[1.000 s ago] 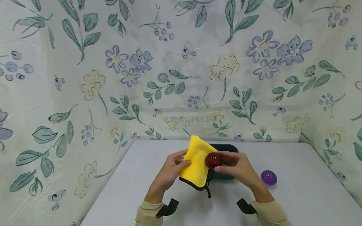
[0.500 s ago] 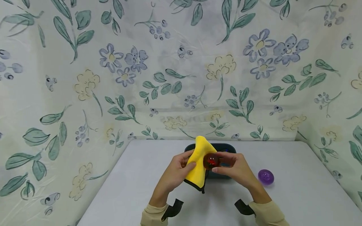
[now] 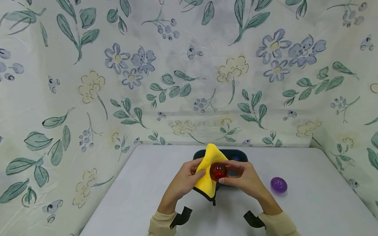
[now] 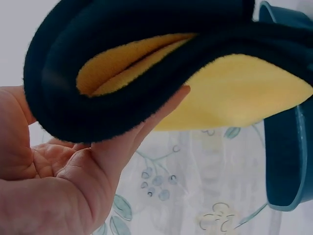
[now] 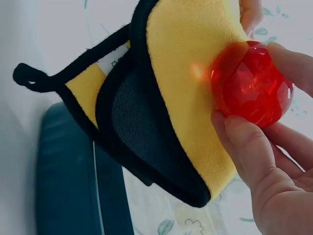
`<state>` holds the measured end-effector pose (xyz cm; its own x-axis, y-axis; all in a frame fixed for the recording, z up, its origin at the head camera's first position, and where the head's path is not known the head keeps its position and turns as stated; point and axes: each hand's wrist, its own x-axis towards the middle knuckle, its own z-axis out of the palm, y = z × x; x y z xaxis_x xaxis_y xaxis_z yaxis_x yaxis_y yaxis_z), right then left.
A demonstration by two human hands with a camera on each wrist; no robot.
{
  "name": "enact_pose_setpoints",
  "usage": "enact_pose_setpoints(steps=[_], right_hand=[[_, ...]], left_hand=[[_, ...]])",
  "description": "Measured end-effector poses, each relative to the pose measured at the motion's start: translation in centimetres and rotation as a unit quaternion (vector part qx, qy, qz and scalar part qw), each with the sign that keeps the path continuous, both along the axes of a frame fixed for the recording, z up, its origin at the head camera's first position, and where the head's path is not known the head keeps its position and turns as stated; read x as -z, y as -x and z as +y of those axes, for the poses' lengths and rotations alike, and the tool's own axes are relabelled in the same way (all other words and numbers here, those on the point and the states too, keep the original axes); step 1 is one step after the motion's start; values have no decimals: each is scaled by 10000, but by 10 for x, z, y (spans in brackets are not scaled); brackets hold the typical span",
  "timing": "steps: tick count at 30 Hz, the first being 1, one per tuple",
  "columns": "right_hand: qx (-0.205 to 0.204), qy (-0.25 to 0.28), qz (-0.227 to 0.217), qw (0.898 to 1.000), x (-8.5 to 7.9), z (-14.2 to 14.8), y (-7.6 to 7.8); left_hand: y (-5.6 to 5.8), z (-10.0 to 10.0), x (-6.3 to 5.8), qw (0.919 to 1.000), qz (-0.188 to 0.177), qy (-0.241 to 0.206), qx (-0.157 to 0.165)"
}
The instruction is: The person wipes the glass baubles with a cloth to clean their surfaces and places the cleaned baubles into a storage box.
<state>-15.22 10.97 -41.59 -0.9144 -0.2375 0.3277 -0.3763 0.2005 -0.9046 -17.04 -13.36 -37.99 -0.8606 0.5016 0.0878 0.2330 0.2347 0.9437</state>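
My left hand (image 3: 186,177) grips a folded yellow cloth (image 3: 210,164) with black edging and a small hanging loop. Seen from the left wrist, the cloth's dark edge (image 4: 88,117) curves over the palm, and the fingertips are partly hidden behind it. With thumb and fingers my right hand (image 3: 243,177) pinches a clear red ball (image 3: 218,171). In the right wrist view the red ball (image 5: 252,85) lies against the yellow face of the cloth (image 5: 186,83). Both hands are held above the table, in front of a dark teal tray.
The dark teal tray (image 3: 243,156) stands behind the hands, partly hidden by them, with a blue ball (image 3: 236,158) inside. A clear purple ball (image 3: 279,185) sits on the white table (image 3: 313,196) to the right. Floral fabric (image 3: 189,82) hangs behind and beside the table.
The cloth has folded narrower and bent round toward the red ball, as the left hand came closer to the right. The red ball has shifted slightly lower against the cloth.
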Motion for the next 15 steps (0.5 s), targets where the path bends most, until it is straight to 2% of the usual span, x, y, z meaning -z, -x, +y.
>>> enact_pose_setpoints(steps=[9,15], right_hand=[[185,191,211,9994,1,0,0],[226,331,280,9988,1,1,1]], left_hand=[[-2,5,3,9997,-202,-19,151],[-3,7,2,9997,-193,68,155]])
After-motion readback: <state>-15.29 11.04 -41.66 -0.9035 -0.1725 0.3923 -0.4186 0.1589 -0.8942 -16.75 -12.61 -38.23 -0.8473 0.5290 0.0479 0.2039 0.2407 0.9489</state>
